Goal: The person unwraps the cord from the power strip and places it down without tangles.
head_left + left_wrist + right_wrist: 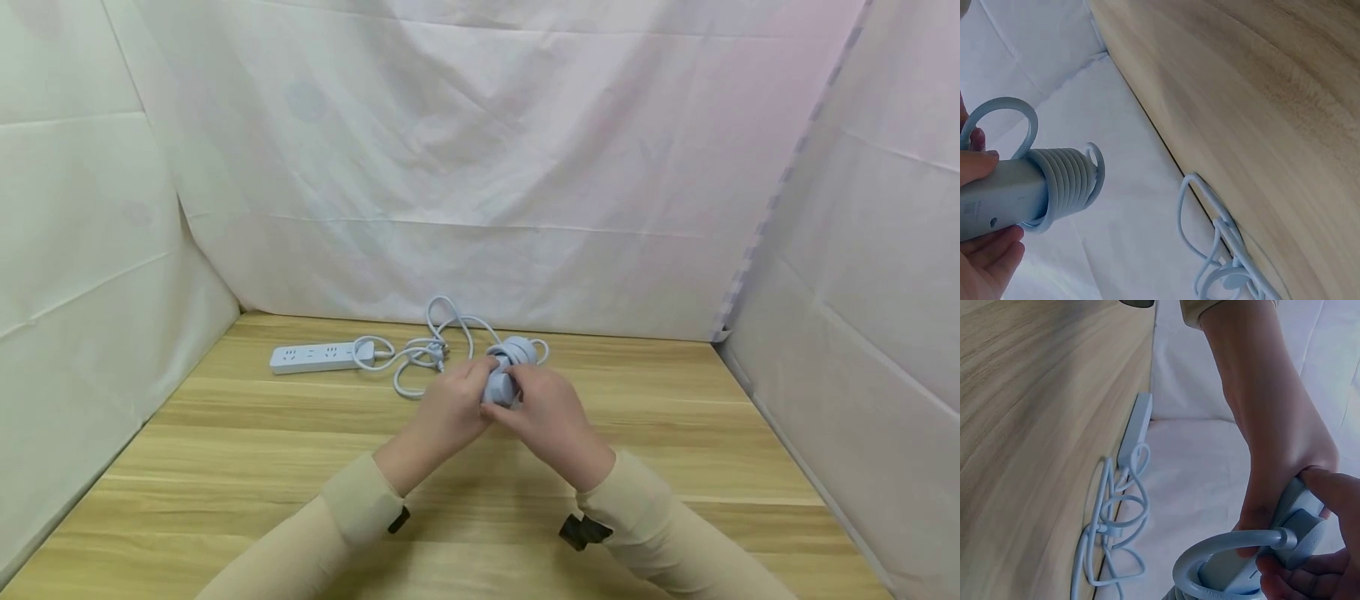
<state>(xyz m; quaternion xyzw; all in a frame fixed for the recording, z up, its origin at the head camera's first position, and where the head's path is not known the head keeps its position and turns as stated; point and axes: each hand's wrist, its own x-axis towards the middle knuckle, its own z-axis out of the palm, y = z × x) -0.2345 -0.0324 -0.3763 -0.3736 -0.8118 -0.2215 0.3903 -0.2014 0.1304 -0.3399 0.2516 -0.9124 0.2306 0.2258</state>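
Note:
Both hands meet over a pale blue-grey power strip (pixel 1004 190) held above the table. Its own cord (pixel 1066 178) is wound round one end in several tight turns, with a loose loop sticking out. My left hand (pixel 453 404) grips the strip's body near the uncoiled end. In the right wrist view, the plug (pixel 1300 540) lies against the strip's face, pinched between thumb and fingers of my right hand (pixel 551 412). Whether its prongs sit in a socket is hidden.
A second power strip (pixel 311 357) lies at the left on the wooden table (pixel 300 450). Its loosely looped cord (pixel 408 392) spreads toward the middle, beside the hands, with its plug (pixel 437 353) among the loops. White cloth walls (pixel 480 167) stand behind and at both sides.

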